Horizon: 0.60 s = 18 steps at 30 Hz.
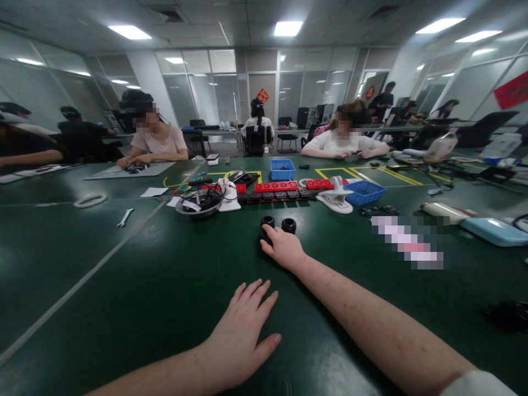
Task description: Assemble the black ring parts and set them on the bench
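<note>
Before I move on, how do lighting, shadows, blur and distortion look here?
Head view: ceiling lights blown white, soft glare on the green tabletop near the bottom edge; head view: shadow along the right forearm; head view: sides stretched, the black object at far right blurred; head view: the black round parts by the right hand show little detail.

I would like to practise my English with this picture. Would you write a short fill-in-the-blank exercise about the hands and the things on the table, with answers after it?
1. The hand at the black round parts is the person's ____ one.
2. The other hand, its back showing, holds ____.
3. The wrench lies on the ____ side of the picture.
4. The colour of the tabletop is ____.

Missing words: right; nothing; left; green.
</note>
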Tool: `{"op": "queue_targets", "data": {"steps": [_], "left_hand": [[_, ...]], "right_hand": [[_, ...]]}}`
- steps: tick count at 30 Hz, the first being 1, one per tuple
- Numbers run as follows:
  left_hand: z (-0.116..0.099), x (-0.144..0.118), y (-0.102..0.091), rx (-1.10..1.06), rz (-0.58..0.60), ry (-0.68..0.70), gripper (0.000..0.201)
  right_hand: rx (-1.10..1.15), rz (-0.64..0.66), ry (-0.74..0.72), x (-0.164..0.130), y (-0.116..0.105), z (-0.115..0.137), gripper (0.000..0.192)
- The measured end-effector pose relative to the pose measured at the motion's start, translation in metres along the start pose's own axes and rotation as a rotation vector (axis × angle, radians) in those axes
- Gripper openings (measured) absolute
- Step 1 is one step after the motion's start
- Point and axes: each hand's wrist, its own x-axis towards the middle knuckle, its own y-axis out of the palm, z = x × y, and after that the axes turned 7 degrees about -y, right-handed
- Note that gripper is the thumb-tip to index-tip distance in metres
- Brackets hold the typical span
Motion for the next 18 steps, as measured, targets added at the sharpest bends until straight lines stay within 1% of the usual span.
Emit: {"op": "queue_targets", "data": {"steps": [5, 9, 11, 12, 14, 16, 17, 18], "left_hand": [[0.001, 0.001, -0.001, -0.021, -0.002, 0.014, 0.057], [0.002, 0.000, -0.003, -0.025, 0.048, 0.006, 0.058], [0.003, -0.003, -0.003, -0.062, 0.042, 0.000, 0.058], [0.005, -0.004, -0.003, -0.099, 0.011, -0.003, 0.057], [0.009, -0.004, -0.003, -0.208, -0.123, -0.002, 0.057], [0.015, 0.003, -0.003, -0.367, -0.318, -0.024, 0.059], [0.019, 0.011, -0.003, -0.461, -0.412, -0.059, 0.061], [0.022, 0.021, -0.004, -0.597, -0.503, -0.143, 0.061]], "right_hand": [[0.021, -0.030, 0.015, -0.004, 0.000, -0.002, 0.062], [0.054, -0.069, 0.022, -0.007, -0.002, -0.005, 0.076], [0.082, -0.109, 0.008, -0.010, -0.005, -0.006, 0.076], [0.100, -0.134, -0.004, -0.013, -0.007, -0.007, 0.072], [0.136, -0.197, -0.021, -0.017, -0.012, -0.011, 0.063], [0.167, -0.277, 0.004, -0.019, -0.015, -0.017, 0.056], [0.179, -0.321, 0.038, -0.020, -0.016, -0.022, 0.053], [0.190, -0.365, 0.084, -0.019, -0.016, -0.027, 0.052]]}}
